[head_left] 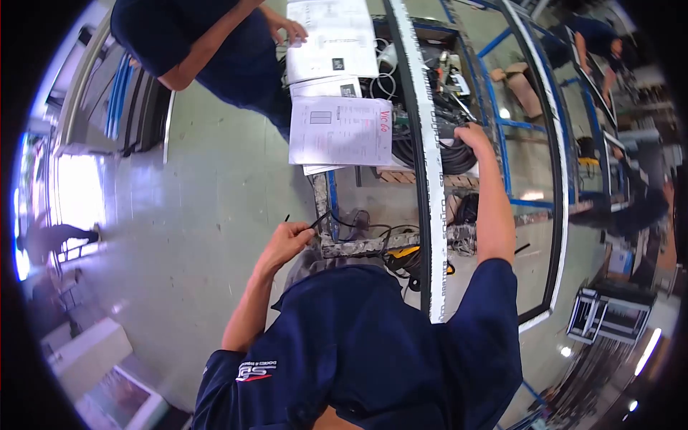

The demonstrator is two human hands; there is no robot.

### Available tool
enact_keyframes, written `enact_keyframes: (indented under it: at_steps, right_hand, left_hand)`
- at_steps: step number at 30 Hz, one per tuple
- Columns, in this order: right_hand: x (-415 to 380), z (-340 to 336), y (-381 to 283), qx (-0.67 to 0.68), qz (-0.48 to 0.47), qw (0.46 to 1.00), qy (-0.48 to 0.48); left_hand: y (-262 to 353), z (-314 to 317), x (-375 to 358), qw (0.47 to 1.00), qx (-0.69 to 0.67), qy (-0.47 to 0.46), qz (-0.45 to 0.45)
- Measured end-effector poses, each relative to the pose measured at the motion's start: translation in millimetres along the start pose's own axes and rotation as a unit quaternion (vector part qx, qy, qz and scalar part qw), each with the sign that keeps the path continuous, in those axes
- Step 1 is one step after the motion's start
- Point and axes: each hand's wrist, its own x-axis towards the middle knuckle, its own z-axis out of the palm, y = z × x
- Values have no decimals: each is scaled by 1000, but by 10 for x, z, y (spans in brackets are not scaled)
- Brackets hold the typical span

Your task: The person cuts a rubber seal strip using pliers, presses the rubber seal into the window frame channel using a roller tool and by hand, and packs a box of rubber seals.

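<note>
A grey concrete floor spreads across the workshop, bright with glare on the side away from the long frame. That frame, a dark bar with a white printed strip, runs the length of the view and serves as the landmark here. Beyond it stands a blue metal rack with a second frame leaning over it. Just short of the long frame, the tabletop shows a worn grey edge, with sheets of paper lying further along it.

The right hand reaches across the long frame, its grip closed over a coil of black cable on the far side. The left hand sits on the near side, by the corner of the tabletop, grip pinched tight on a thin black strip that pokes out between the fingers.

A co-worker in a dark blue shirt stands at the papers, one hand resting on them. Loose wires tangle beside the tabletop's edge.
</note>
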Motion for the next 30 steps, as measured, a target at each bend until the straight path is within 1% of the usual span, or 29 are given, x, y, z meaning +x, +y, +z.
enact_keyframes:
  at_steps: [1, 2, 3, 4, 5, 6, 8, 9, 10, 11, 12, 13, 14, 15, 16, 17, 18, 19, 20, 21, 24, 25, 28, 30]
  right_hand:
    - [485, 103, 163, -75, 1, 997, -5]
    - [463, 58, -98, -146, 0, 989, 35]
    - [947, 193, 147, -199, 11, 980, 16]
    - [1018, 177, 39, -240, -4, 971, -9]
    - [862, 134, -212, -290, -7, 957, -4]
    - [779, 142, -323, -297, -1, 955, -3]
    - [706, 202, -445, -359, -28, 933, -6]
    - [500, 156, -591, -293, -87, 952, -15]
    - [466, 251, -456, -167, -208, 964, -13]
    - [-62, 358, -722, -29, -300, 952, -58]
    - [-899, 288, -1296, 30, -347, 921, -173]
    - [-1295, 405, -1423, 96, -356, 883, -290]
    - [-1689, 526, -1552, 156, -340, 833, -408]
    - [-1993, 613, -1730, 186, -398, 775, -454]
    - [-2148, 773, -1779, 165, -450, 750, -456]
    - [-2221, 984, -1748, 187, -483, 750, -412]
    - [-2272, 986, -1793, 188, -416, 777, -433]
    - [-2317, 978, -1846, 190, -348, 799, -452]
    - [-2363, 979, -1898, 190, -277, 818, -467]
    - [-2438, 984, -1923, 224, -251, 837, -432]
    - [-2571, 881, -2041, 246, -280, 837, -401]
    - [-2598, 859, -2073, 228, -274, 849, -391]
    - [-2674, 876, -2131, 193, -253, 879, -354]
    - [-2744, 847, -2210, 200, -239, 886, -342]
  left_hand:
    - [-40, -12, -3, 1000, -4, -3, -8]
    - [33, 11, -50, 1000, -13, -4, -5]
    - [187, 10, -130, 1000, -24, -1, -6]
    - [292, -1, -212, 999, -36, 5, -13]
    - [313, 1, -237, 998, -57, -8, 4]
    - [336, 12, -255, 996, -78, -20, 23]
    - [569, 9, -355, 993, -102, -47, 25]
    - [595, 14, -380, 992, -113, -55, 16]
    - [637, -5, -355, 991, -121, -63, 17]
    - [710, -4, -347, 989, -127, -77, 16]
    - [867, -4, -385, 988, -133, -75, 14]
    - [923, -1, -375, 988, -133, -80, 17]
    - [973, -9, -339, 987, -130, -87, 24]
    - [1015, -10, -310, 986, -131, -91, 41]
    - [1071, -35, -290, 991, -97, -85, 39]
    - [1130, -86, -283, 994, -62, -78, 35]
    - [1164, -135, -292, 997, -25, -70, 32]
    - [1146, -137, -291, 998, -29, -42, 30]
    - [1107, -182, -280, 998, -23, -40, 36]
    - [1070, -233, -254, 998, -18, -40, 44]
    - [1029, -376, -220, 996, 22, -17, 89]
    - [1024, -410, -218, 993, 37, -4, 108]
    - [1020, -480, -221, 984, 22, 11, 177]
    - [1003, -483, -214, 975, 19, 39, 219]
